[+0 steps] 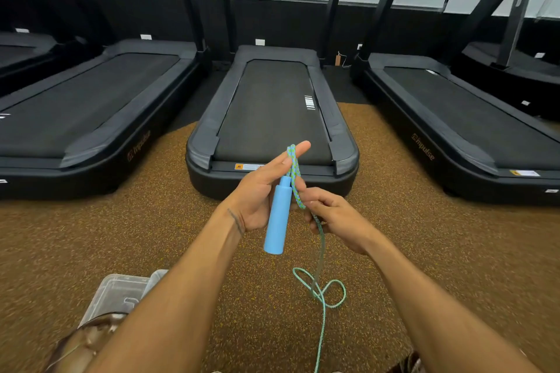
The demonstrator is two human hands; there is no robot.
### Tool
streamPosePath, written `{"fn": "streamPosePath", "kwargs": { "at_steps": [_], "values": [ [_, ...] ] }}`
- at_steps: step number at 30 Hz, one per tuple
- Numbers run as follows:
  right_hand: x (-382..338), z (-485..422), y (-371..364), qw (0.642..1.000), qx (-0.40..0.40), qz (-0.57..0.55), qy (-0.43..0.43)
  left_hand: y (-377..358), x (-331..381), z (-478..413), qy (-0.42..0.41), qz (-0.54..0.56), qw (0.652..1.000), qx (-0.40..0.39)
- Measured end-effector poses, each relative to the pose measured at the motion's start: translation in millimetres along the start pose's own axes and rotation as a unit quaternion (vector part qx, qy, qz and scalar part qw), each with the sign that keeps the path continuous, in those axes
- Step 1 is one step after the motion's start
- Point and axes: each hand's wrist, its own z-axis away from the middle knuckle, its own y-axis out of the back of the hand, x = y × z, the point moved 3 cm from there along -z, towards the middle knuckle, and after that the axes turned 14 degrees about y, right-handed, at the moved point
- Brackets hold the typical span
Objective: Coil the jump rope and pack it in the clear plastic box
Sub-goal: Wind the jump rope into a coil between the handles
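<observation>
A light blue jump rope handle (277,218) lies against the palm of my left hand (260,191), whose fingers point straight forward. The blue-green braided rope (293,174) loops over those fingertips and back down beside the handle. My right hand (335,215) pinches the rope just below the loop. From there the rope hangs down and curls in loops (321,291) on the floor, then trails toward the bottom edge. The clear plastic box (116,294) stands on the floor at lower left, partly hidden by my left forearm.
Black treadmills stand side by side ahead; the middle treadmill (272,118) is right beyond my hands. Brown speckled rubber flooring (439,236) covers the ground around me. My knee (81,342) shows at the bottom left next to the box.
</observation>
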Motion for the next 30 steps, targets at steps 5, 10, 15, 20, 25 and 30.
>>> {"fn": "streamPosePath", "kwargs": {
  "at_steps": [5, 10, 15, 20, 25, 30],
  "values": [
    [13, 11, -1, 0.999, -0.022, 0.016, -0.032, 11, 4, -4, -0.064, 0.047, 0.994, 0.076],
    [13, 20, -5, 0.983, -0.106, 0.152, -0.003, 21, 4, -6, -0.080, 0.050, 0.985, 0.147],
    [-27, 13, -8, 0.959, -0.159, 0.227, 0.059, 28, -8, -11, -0.040, 0.034, 0.985, 0.166],
    [-39, 6, -6, 0.958, -0.143, 0.233, 0.085, 27, -12, -11, -0.017, 0.028, 0.987, 0.155],
    [-28, 2, -3, 0.969, -0.128, 0.201, 0.069, 33, -10, -9, -0.007, 0.007, 0.985, 0.173],
    [-39, -6, 2, 0.982, -0.114, 0.129, 0.076, 38, -18, -5, 0.054, -0.041, 0.985, 0.158]
  ]
}}
